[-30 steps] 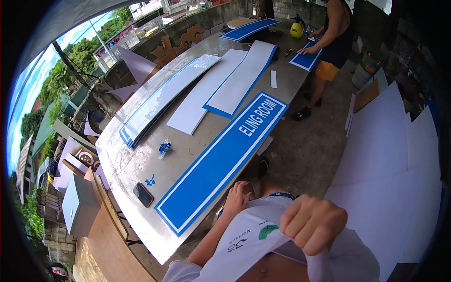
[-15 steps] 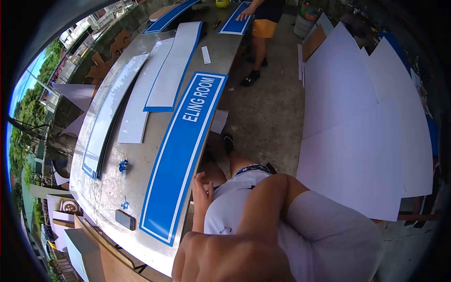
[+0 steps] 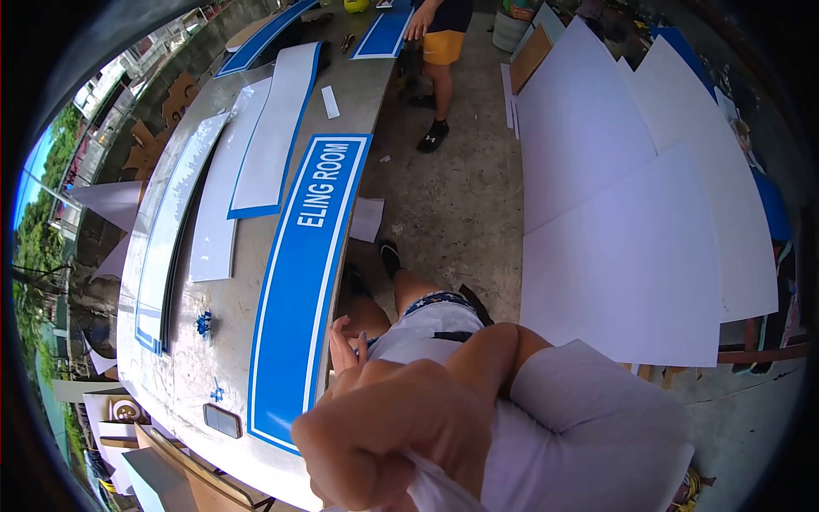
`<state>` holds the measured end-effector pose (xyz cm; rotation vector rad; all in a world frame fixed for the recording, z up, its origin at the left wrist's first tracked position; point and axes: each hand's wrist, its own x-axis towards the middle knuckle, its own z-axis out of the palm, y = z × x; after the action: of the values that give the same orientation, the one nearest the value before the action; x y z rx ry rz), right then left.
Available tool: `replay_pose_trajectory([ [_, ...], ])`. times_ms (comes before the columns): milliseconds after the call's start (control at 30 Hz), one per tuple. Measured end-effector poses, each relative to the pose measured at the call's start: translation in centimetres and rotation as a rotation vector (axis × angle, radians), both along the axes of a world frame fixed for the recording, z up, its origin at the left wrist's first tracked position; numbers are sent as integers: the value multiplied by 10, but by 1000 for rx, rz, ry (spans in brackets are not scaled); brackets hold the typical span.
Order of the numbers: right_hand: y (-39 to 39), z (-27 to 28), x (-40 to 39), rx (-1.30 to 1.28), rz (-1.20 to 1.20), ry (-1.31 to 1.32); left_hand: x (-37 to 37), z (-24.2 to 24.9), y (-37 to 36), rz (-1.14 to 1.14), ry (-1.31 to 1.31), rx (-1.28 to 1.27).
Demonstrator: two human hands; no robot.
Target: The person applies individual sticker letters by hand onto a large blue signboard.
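My right hand (image 3: pixel 397 431), large and close to the camera, is closed on the white fabric of my shirt (image 3: pixel 439 486), pulling up a fold. Beyond it, my left hand (image 3: pixel 345 346) is beside the table edge with its fingers apart and nothing visible in them; the right hand hides its forearm. A long blue sign (image 3: pixel 294 290) with a white border and the letters "ELING ROOM" lies along that edge, nearest to my left hand. A smartphone (image 3: pixel 223 421) rests to the sign's left. Small blue scraps (image 3: pixel 203 323) lie above the phone.
On the metal table (image 3: pixel 183 427), white panels with blue edges (image 3: pixel 275 128) and a stack of panels (image 3: pixel 175 230) lie left of the sign. Another person's hand (image 3: pixel 418 24) touches a blue sign (image 3: pixel 381 36) at the far end. Large white sheets (image 3: pixel 623 264) lean on the right.
My right hand has turned and moved up, and bunched shirt fabric now shows beneath it. The view has shifted, so the table and signs appear farther left. The other person's hand has moved toward the sign's edge.
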<state>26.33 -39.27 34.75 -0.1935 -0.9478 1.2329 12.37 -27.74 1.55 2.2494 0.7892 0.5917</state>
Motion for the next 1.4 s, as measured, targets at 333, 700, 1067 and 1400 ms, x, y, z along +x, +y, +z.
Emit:
replay_pose_trajectory([
  [333, 2, -5, 1, -84, 430, -178, 3, 3, -2, 44, -75, -68],
  [700, 3, -12, 9, 20, 505, -76, 3, 10, -3, 5, -31, -77],
  [1067, 3, -136, 38, -33, 627, -656, 0, 16, 4, 72, -27, -77],
  [1400, 44, -262, 78, -734, 266, -143, -7, -6, 47, 564, 354, 201],
])
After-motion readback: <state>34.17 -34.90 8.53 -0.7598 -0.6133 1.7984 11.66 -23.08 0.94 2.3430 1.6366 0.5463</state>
